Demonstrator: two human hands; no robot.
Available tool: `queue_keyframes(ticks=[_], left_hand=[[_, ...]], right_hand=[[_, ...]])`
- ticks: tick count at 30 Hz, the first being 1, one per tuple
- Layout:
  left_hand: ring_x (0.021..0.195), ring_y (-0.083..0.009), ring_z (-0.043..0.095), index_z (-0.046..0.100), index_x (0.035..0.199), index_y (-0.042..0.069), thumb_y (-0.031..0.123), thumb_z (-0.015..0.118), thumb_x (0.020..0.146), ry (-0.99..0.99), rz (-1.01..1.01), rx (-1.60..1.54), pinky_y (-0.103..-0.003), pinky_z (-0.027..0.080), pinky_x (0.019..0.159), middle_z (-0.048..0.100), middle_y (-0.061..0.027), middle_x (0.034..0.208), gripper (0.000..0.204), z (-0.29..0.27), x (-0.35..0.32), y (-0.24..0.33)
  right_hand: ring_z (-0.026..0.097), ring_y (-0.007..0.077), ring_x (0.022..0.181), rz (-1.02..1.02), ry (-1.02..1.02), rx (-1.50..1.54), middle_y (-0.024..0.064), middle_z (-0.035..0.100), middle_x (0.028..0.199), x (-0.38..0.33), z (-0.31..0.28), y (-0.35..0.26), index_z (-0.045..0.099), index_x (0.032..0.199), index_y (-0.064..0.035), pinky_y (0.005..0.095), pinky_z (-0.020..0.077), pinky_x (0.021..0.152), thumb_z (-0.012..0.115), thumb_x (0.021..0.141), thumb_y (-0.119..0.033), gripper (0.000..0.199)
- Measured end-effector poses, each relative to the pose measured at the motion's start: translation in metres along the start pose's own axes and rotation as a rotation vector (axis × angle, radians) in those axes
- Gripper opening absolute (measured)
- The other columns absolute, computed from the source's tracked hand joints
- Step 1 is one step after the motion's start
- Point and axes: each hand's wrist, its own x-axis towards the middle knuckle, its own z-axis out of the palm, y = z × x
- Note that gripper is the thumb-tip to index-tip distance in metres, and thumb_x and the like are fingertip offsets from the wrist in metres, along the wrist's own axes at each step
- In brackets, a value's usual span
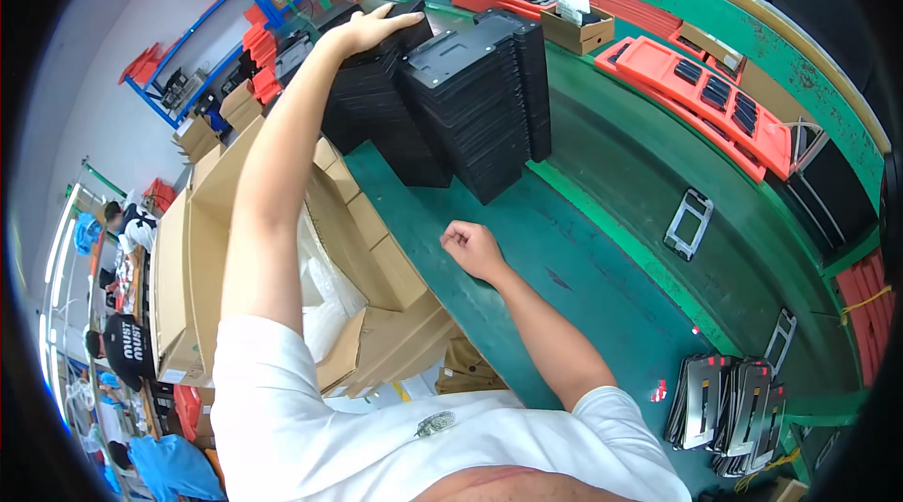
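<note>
My left arm reaches over an open cardboard box [195, 248] to stacked flat black plastic trays. The left hand [367, 31] lies on top of the left stack [381, 111], its fingers stretched out and apart. Its fingertips are partly hidden against the dark plastic, but I see nothing held in it. A second tall stack of black trays [475, 107] stands just right of it, a smooth panel with small holes on top. My right hand [473, 250] is curled into a loose fist over the green tabletop [555, 239], in front of the stacks, with nothing visible in it.
Clear plastic wrap [329, 300] lies in the cardboard box. Beyond the bench runs a dark green conveyor [621, 163] with a grey metal frame [689, 223]. Red trays [701, 97] sit along its far side. Thin metal-edged panels [701, 398] stack at lower right. Other people work at far left.
</note>
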Motion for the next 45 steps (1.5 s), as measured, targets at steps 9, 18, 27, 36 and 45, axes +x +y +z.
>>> queue_keyframes(ticks=[9,18,27,36,45], left_hand=[[0.152,-0.0473,0.028,0.036,0.161,0.031,0.089,0.06,0.068,-0.051,-0.078,0.032,-0.057,0.024,0.123,0.029,-0.0315,0.163,0.112,0.012,-0.001,0.003],[0.13,-0.0441,0.057,0.056,0.139,0.007,0.06,0.065,0.086,0.377,0.244,0.45,-0.048,0.046,0.11,0.058,-0.0277,0.14,0.076,-0.002,-0.055,0.15],[0.142,-0.0366,0.049,0.047,0.153,0.014,0.075,0.078,0.066,0.103,0.286,0.611,-0.058,0.034,0.117,0.052,-0.0215,0.151,0.111,0.08,-0.044,0.234],[0.149,-0.0358,0.038,0.058,0.146,0.017,0.063,0.088,0.061,0.206,0.756,1.132,-0.059,0.02,0.124,0.049,-0.0193,0.154,0.1,0.214,-0.086,0.159],[0.15,-0.0377,0.036,0.055,0.149,0.017,0.056,0.079,0.074,0.024,0.757,1.355,-0.062,0.019,0.123,0.045,-0.0148,0.158,0.088,0.305,-0.029,0.281]], right_hand=[[0.064,0.0082,0.074,-0.012,0.039,-0.256,0.0036,0.069,0.079,-0.038,-0.15,-0.083,0.072,0.094,-0.0026,0.0271,0.0504,0.066,0.065,0.096,-0.017,0.016],[0.059,0.0062,0.067,0.047,0.629,-0.181,0.0004,0.066,0.073,-0.092,-0.15,0.006,0.072,0.093,-0.0032,0.025,0.0472,0.061,0.063,0.096,-0.013,0.014],[0.053,0.0029,0.064,0.023,0.433,-0.075,-0.0032,0.065,0.072,-0.162,-0.119,-0.025,0.073,0.092,-0.0047,0.0237,0.0446,0.059,0.066,0.095,-0.011,0.009],[0.055,0.0029,0.065,0.014,0.355,0.118,-0.002,0.065,0.072,-0.173,-0.133,-0.021,0.071,0.088,-0.0045,0.024,0.0471,0.06,0.069,0.093,-0.01,0.008],[0.069,0.0346,0.091,0.121,0.929,-0.693,0.0109,0.074,0.091,-0.123,-0.26,-0.05,0.074,0.092,-0.01,0.0458,0.0542,0.082,0.066,0.083,-0.012,0.012]])
